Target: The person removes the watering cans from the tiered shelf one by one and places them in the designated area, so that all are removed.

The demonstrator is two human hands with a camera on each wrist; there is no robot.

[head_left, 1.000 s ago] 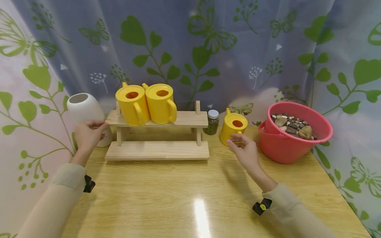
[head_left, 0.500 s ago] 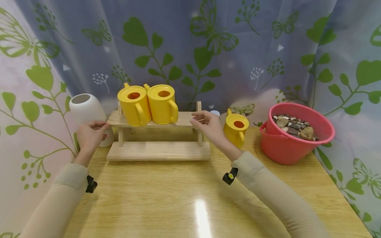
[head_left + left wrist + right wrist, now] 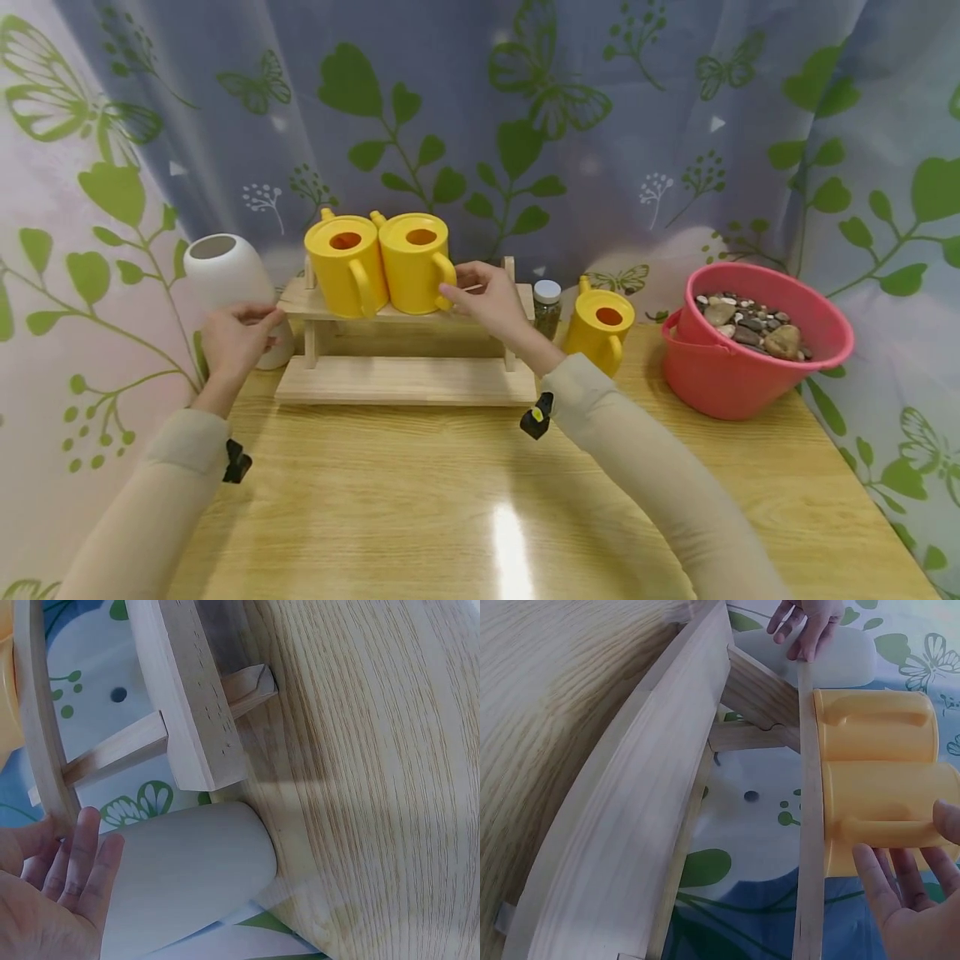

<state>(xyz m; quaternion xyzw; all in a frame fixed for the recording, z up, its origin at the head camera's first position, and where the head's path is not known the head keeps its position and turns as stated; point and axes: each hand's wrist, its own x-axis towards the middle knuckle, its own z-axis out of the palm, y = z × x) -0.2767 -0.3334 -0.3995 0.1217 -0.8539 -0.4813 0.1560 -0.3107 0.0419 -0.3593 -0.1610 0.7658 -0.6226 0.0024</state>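
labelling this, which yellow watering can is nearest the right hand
The right-side watering can on the rack: the right hand is at its handle. Its rack neighbour sits left; the third can stands on the table.

Home-like corner, furnished with garden and household pieces; what building it sits in, cannot tell. Printed curtain point(image 3: 592, 92) fills top and both sides of frame: green leaves, sprigs, butterflies on grey-blue and pale cloth; whatever lies behind is hidden. Wood-grain table point(image 3: 390, 492) close against it, bright glare at lower centre. Left of centre: pale two-tier wooden stand point(image 3: 405, 382), two yellow watering cans point(image 3: 347, 275) on the upper tier. Third watering can point(image 3: 596, 332) right of centre. White vase point(image 3: 228, 275) at left. Lidded jar point(image 3: 547, 308) beside stand. Pink bucket point(image 3: 720, 375) of stones point(image 3: 744, 327) at right.
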